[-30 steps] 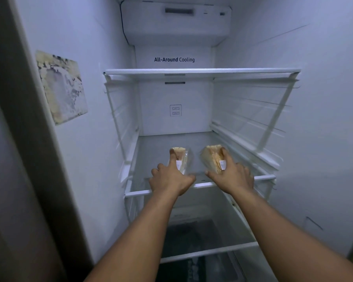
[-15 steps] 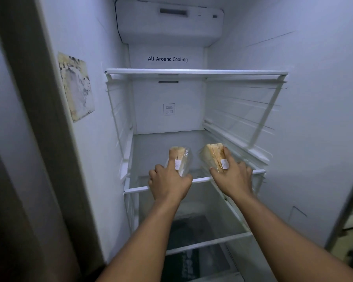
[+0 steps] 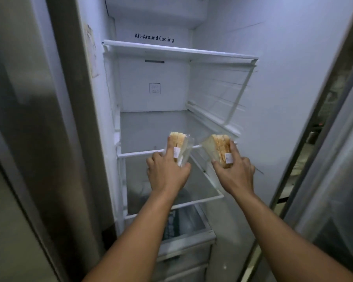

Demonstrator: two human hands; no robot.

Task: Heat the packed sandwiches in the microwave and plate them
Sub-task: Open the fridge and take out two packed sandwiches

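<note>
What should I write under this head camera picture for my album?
Left hand and right hand each hold a wrapped sandwich, left sandwich and right sandwich, at the open fridge's shelf.

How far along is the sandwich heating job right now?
Early. Done: the fridge stands open and both packed sandwiches are picked up. In hand: the left hand grips one wrapped sandwich, the right hand grips the other sandwich, both in front of the glass shelf. Left: microwaving and plating; no microwave or plate is in view.
</note>
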